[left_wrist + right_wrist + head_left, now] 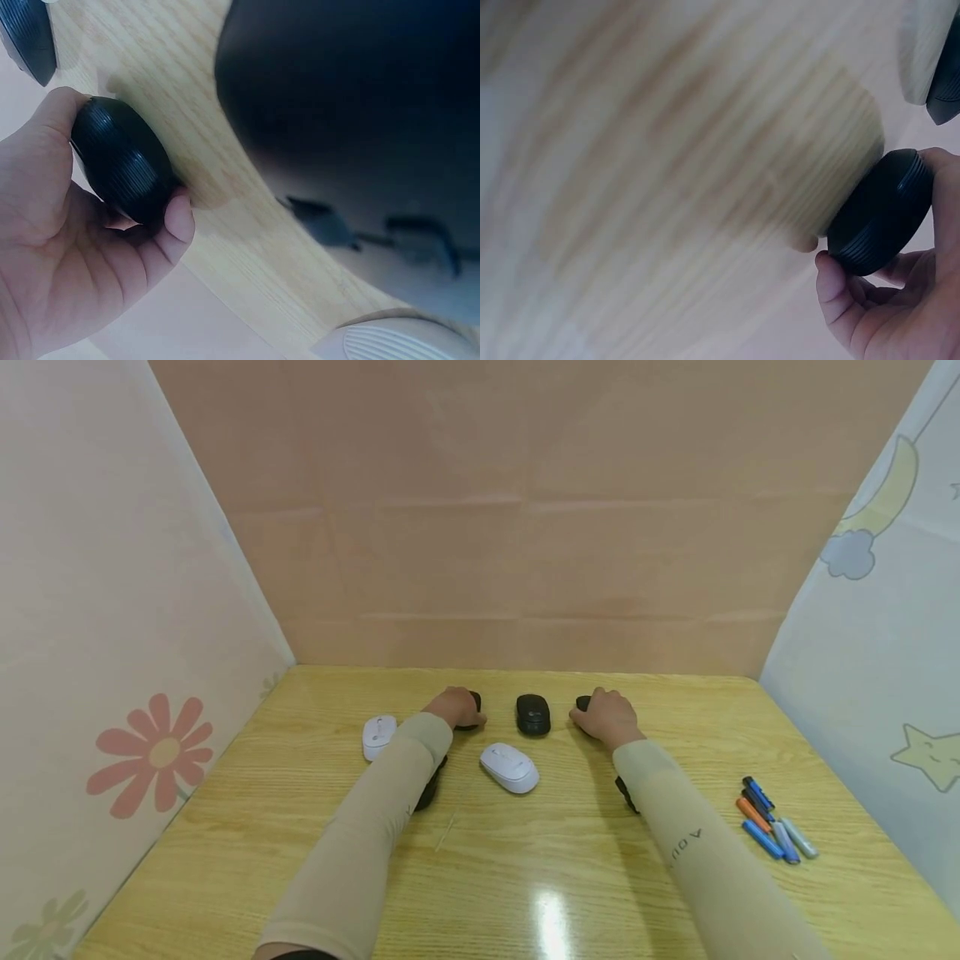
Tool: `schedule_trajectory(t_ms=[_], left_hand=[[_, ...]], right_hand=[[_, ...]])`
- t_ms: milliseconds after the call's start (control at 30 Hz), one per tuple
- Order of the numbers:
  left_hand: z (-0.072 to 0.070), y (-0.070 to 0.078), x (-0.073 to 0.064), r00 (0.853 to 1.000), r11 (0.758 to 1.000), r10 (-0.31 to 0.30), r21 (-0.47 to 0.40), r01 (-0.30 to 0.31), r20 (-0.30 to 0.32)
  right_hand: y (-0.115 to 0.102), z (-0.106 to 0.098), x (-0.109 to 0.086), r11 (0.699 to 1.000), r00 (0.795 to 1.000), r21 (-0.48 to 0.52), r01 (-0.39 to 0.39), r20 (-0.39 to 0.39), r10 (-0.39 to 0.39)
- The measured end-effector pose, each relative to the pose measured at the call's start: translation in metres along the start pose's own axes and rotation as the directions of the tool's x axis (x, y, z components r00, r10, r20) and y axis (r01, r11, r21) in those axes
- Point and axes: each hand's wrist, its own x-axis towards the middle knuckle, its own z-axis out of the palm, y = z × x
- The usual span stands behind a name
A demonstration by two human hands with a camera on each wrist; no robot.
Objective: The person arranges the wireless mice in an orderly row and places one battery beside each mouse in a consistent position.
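At the back of the table my left hand point(453, 705) grips a black computer mouse point(473, 713) by its sides. In the left wrist view, the thumb and fingers curl round that black mouse point(124, 161). Farther right, my right hand point(607, 718) holds another black mouse point(583, 702), pinched between thumb and fingers in the right wrist view, where its ribbed side point(881, 214) shows. Between the hands sits a third black mouse point(532, 715), touched by neither. A white mouse point(510, 767) lies nearer, set at a slant. Left of my left hand is another white mouse point(378, 735), beside the sleeve.
Several markers point(768, 822) lie in a loose group on the right of the wooden table point(480, 877). Dark objects point(430, 787) show partly from under both forearms. A brown backdrop point(517, 527) stands behind, with patterned panels point(112, 610) at both sides.
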Motion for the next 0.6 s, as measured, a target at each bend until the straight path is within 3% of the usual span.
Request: schedule_trajectory(t_ms=[600], left_hand=[[-0.0013, -0.0006, -0.0031, 1.000, 0.999, -0.010, -0.051, 0.010, -0.001]], right_hand=[[-0.0048, -0.0001, -0.0027, 0.999, 0.999, 0.006, -0.037, 0.017, 0.037]])
